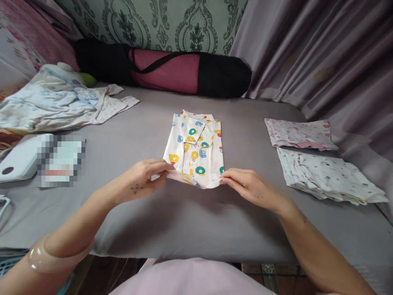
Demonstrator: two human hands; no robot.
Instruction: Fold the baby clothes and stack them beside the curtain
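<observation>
Two bare hands, one small shirt (201, 164). We have it in the middle of a grey sheet (248, 131), directly in front of the person, collar at the far end, hem at the near end. White fabric, with a scattered print of rounded shapes in yellow, green, blue and red. We see it folded to a narrow upright rectangle, a pointed flap lying slantwise over the upper front, small pale buttons down the middle below it. Near edge is lifted and sags between the two grips; the rest lies flat.

Grip: left hand (150, 176) pinches the left near corner, right hand (245, 184) pinches the right one, fingertips closed on cloth in both. We note a pale bangle (58, 258) on the left forearm.

Surface: sheet smooth overall, shadowed below the hands. On the right we count two folded stacks, a pink-print cloth (301, 133) and, nearer, a white cloth (328, 176) with small dark specks. On the left, a loose heap of clothes (70, 102), a white device (24, 157) and a pixelated flat item (61, 162) just beside it.

Room: we get a long black-and-pink bag (168, 73) along the back, green patterned wallpaper (166, 24) behind, mauve curtains (294, 49) at right.
</observation>
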